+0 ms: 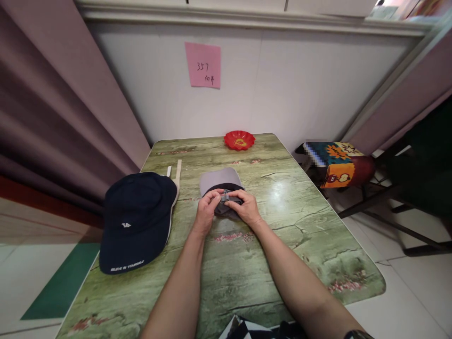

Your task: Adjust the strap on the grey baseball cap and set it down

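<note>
On the glossy, wood-patterned worktop [300, 207], right of a navy cap [137, 207], the grey cap [219, 178] is placed; it could be skewed if pulled unevenly. Its fabric is soft-looking, its brim curved. By the left hand [207, 206] and right hand [249, 206], a small grey fitting [225, 197], perhaps a buckle, is pinched

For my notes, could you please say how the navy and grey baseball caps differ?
The navy baseball cap bears white lettering on its brim; on the grey baseball cap, the brim looks plain. The navy one lies untouched; the left hand and right hand hold the grey one. The navy brim points toward the camera, the grey one away. Both are brimmed.
</note>
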A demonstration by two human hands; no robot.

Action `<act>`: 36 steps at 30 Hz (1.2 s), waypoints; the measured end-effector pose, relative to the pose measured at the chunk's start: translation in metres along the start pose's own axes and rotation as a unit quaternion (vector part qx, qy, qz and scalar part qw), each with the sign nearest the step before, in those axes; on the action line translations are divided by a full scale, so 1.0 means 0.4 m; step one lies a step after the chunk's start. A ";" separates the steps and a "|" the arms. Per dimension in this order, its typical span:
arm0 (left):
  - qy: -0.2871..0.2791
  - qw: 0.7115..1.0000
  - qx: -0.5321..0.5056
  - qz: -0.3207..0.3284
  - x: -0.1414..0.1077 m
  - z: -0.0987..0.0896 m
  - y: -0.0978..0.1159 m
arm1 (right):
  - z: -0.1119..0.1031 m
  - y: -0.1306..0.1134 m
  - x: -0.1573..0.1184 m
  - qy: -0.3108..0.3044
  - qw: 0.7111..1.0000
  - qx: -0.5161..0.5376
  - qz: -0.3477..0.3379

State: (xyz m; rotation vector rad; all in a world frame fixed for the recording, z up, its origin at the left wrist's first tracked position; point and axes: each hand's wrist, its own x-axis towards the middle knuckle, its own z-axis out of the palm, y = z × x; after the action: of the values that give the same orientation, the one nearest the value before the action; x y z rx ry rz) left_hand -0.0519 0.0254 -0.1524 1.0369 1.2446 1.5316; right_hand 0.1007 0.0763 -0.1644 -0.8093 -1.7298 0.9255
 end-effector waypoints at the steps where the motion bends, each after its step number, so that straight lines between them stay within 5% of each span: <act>1: -0.003 1.000 0.006 -0.004 0.000 0.000 0.001 | 0.000 0.001 0.000 0.001 1.000 0.001 0.001; 16: -0.043 0.999 0.011 0.017 -0.005 -0.001 0.011 | -0.008 -0.004 0.002 -0.036 0.999 0.030 -0.008; 36: 0.079 0.996 -0.038 0.026 0.004 -0.001 -0.006 | 0.001 -0.006 0.001 0.001 1.000 -0.012 -0.011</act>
State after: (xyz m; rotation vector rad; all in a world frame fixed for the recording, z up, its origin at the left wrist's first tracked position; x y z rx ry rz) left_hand -0.0525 0.0271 -0.1545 0.9197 1.2641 1.7141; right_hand 0.1000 0.0755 -0.1622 -0.8054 -1.7470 0.8898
